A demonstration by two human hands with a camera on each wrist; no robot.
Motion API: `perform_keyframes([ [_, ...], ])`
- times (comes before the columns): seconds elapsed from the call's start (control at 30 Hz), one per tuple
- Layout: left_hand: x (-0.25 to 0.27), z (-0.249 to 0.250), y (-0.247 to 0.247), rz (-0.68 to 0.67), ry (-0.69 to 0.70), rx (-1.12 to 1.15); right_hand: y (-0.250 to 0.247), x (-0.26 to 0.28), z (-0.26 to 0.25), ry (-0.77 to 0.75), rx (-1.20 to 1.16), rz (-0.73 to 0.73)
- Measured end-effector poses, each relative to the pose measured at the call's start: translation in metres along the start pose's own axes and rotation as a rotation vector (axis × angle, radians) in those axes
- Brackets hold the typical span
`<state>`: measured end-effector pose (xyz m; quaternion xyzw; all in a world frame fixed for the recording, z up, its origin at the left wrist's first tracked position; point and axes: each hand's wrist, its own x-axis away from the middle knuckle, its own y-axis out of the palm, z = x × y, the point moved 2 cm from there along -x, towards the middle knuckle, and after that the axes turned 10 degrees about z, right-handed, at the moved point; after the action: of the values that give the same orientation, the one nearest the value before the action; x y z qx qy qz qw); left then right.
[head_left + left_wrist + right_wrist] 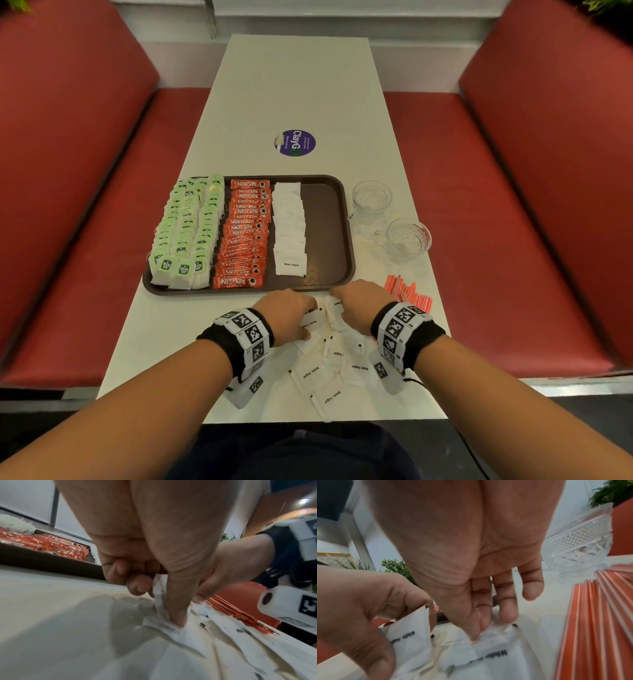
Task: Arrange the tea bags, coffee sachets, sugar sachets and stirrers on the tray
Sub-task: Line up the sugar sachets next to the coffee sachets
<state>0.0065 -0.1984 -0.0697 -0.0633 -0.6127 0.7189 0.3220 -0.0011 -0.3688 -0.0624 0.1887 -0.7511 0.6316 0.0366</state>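
Observation:
The brown tray (325, 222) holds rows of green tea bags (186, 233), red coffee sachets (245, 236) and one column of white sugar sachets (289, 229). Its right strip is bare. Loose sugar sachets (329, 373) lie in a heap on the table in front of the tray. My left hand (291, 318) pinches a sugar sachet (159, 592) between thumb and fingers over the heap. Close beside it, my right hand (356, 305) pinches the top edge of another sachet (496, 642). Orange stirrers (407, 291) lie on the table just right of my right hand.
Two cut-glass cups (371, 198) (407, 240) stand on the table to the right of the tray. A round purple sticker (294, 143) is stuck on the white tabletop behind it. Red benches (102, 205) flank the narrow table on both sides.

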Motion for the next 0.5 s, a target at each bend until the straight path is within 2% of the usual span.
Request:
perform_keyframes([
  [0.1, 0.002, -0.002, -0.002, 0.005, 0.011, 0.018, -0.004, -0.001, -0.002, 0.001, 0.012, -0.021],
  [0.27, 0.008, -0.010, -0.012, 0.103, -0.003, 0.025, -0.008, -0.003, -0.005, -0.017, 0.051, -0.002],
  [0.5, 0.011, -0.025, -0.026, 0.214, -0.051, 0.235, -0.016, -0.001, -0.016, -0.139, -0.077, 0.072],
])
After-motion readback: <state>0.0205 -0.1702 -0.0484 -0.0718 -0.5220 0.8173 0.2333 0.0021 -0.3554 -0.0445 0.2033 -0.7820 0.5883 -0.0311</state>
